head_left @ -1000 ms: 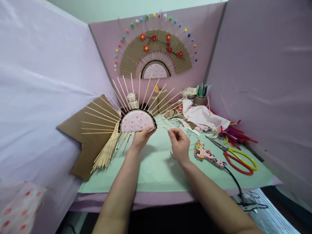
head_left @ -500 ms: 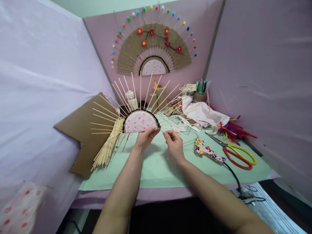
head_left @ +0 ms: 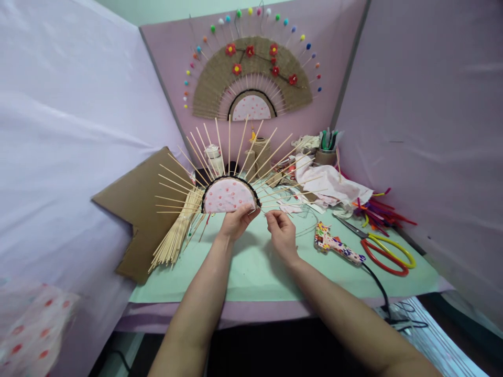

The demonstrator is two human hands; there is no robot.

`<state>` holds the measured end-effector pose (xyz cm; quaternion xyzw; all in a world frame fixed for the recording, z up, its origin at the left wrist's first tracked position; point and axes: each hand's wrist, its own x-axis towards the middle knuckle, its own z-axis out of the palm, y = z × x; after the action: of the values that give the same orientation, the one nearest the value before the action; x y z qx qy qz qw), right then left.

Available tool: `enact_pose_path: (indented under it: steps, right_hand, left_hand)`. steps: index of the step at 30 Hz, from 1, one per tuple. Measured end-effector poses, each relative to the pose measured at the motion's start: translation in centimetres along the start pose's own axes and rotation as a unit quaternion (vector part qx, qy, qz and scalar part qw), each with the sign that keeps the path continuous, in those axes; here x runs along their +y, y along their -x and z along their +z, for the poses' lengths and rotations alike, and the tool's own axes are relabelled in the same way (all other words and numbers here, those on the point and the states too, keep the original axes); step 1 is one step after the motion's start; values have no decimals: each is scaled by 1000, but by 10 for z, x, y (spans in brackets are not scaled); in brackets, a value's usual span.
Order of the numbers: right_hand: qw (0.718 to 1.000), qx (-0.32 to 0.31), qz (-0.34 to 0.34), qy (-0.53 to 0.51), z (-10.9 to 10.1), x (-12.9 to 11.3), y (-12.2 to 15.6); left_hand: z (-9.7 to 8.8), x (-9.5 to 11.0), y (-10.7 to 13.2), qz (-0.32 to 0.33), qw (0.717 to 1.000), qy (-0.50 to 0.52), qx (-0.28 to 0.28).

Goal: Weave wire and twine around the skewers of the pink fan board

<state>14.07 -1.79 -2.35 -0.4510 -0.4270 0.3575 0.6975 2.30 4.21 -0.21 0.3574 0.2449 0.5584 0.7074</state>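
Note:
My left hand point(head_left: 237, 220) is closed on the lower right edge of a half-round fan base point(head_left: 228, 196). The base is covered in white fabric with pink dots and has a black braided rim. Thin wooden sticks point(head_left: 230, 141) spread from it like rays. To the right, my right hand point(head_left: 281, 229) pinches its thumb and forefinger together just off the base's corner. Something thin, perhaps a strand, seems to run from the corner to those fingertips, too fine to name.
A floral glue gun point(head_left: 338, 246) and scissors point(head_left: 387, 254) with red and yellow handles lie at right. A stick bundle point(head_left: 178, 230) and cardboard point(head_left: 133, 199) are at left. Behind stand twine spools point(head_left: 261, 154) and fabric point(head_left: 334, 180); a finished fan point(head_left: 251, 57) hangs above.
The view has shifted slightly, so the background appears a little further right. The fan base is tilted or turned slightly; both hands keep nearly the same pose.

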Motion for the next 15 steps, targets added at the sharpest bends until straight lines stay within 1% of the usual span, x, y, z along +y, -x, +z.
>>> enact_pose_path:
  steps: [8, 15]
  right_hand:
    - [1000, 5, -8, 1, 0, 2, 0]
    - [999, 4, -1, -32, 1, 2, 0]
  left_hand:
    - [3, -1, 3, -16, 1000, -4, -6]
    - [10, -9, 3, 1, 1000, -8, 14]
